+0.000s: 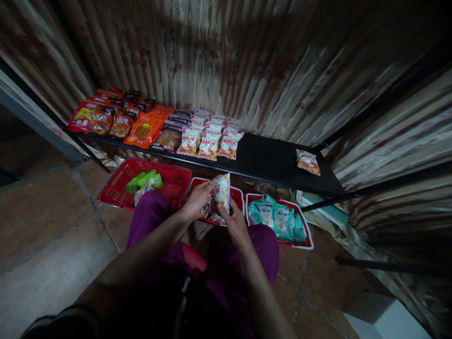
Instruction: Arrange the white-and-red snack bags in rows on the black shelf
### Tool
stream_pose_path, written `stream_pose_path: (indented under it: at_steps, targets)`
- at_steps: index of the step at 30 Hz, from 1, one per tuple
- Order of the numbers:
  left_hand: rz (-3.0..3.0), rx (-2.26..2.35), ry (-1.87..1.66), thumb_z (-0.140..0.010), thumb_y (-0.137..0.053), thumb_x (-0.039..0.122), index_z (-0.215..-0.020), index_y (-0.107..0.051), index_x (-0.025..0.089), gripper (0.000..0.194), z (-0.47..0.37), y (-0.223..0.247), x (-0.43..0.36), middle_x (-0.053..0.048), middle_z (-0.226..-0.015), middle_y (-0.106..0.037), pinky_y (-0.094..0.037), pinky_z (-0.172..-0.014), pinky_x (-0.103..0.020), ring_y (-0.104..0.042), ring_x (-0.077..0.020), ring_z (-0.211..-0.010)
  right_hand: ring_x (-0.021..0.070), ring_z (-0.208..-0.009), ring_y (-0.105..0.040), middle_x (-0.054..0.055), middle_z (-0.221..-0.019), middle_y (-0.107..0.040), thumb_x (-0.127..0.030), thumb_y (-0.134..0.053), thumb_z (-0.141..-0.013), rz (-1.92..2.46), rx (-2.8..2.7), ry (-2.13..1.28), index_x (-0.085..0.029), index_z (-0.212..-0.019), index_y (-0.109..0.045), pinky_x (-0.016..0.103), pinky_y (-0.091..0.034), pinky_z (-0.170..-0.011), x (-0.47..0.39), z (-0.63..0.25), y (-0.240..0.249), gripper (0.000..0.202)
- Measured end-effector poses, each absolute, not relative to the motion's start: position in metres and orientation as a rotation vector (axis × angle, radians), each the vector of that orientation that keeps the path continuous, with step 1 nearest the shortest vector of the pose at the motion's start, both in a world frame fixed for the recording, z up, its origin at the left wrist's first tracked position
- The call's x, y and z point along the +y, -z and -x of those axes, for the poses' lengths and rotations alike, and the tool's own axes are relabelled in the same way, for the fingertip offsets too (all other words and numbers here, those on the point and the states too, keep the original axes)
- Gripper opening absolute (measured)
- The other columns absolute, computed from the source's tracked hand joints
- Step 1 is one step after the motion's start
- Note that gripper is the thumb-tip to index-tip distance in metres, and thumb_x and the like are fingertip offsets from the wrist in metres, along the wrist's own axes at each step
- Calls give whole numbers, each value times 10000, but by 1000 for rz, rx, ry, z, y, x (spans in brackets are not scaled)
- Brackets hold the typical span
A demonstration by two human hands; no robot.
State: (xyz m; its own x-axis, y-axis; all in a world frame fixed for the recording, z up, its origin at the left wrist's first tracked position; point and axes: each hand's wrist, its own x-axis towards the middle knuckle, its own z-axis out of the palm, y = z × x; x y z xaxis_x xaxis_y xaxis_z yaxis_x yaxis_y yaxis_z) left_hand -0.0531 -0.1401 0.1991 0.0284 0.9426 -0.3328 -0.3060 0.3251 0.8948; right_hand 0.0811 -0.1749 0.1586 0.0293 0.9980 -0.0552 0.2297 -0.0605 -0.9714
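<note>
Grip: left hand (198,201) and right hand (235,221) clasp one snack bag (223,187) from opposite sides, apparently for steadiness, above the middle basket (238,198). Beyond the grip, similar bags (210,145) occupy the shelf (266,155), presumably grouped by kind.

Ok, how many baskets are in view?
3 along the shelf: left basket, middle basket partly behind the left hand and right hand, right basket. More may be hidden.

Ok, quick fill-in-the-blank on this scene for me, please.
1. The held bag, between left hand and right hand, appears over the ____ of three baskets.
2. The lime packs lie in the basket furthest ____.
3. The shelf is coloured ____.
4. The lone bag lies near the shelf's ____ end.

Missing words: middle; left; black; right.
</note>
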Motion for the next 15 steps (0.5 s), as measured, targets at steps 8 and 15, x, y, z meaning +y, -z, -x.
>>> stream_pose_path:
  at_steps: [8, 15]
  targets:
    - [-860, 1182, -1141, -773, -576, 207, -976, -648, 119, 232, 50, -177, -134, -78, -925, -685, -473, -793, -280, -613, -153, -829, 187, -865, -650, 19, -979, -705, -347, -686, -668, 1107, -614, -1350, -222, -1044, -619, 321, -508, -766, -172, -78, -150, 401]
    - [-765, 1209, -1072, -752, -605, 136, -1003, -614, 107, 253, 46, -167, -137, -96, -967, -672, -477, -808, -278, -618, -145, -845, 118, -638, -631, -30, -789, -710, -266, -726, -594, 1121, -319, -1377, -229, -798, -632, 204, -476, -529, -169, -82, -161, 228]
